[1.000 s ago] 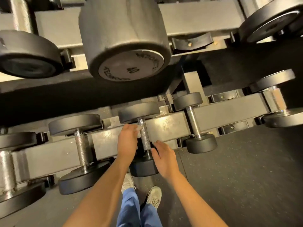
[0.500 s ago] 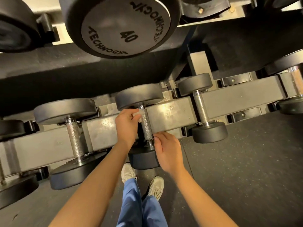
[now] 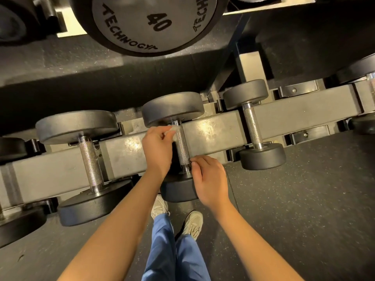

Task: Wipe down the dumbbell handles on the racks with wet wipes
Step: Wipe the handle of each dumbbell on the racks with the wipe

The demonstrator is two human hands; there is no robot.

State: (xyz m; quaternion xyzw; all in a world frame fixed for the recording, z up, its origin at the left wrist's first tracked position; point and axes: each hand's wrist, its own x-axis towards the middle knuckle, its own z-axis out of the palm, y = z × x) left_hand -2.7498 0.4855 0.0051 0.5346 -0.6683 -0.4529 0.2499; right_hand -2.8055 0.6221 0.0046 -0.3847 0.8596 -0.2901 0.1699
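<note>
Grey steel rack, lower tier: the middle dumbbell sits cradled as I wipe its knurled, dull-shining handle. My right grip curls against the near end, its hold unclear; my left grip pinches a small white wipe at the far end. Next, I judge, comes a firm stroke downward.

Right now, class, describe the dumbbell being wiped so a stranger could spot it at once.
Start at the weight marked 40. On the lower rack beneath, take the middle dumbbell of three fully seen. Only its handle has the left hand pinching a wipe and the right hand at it.
</note>
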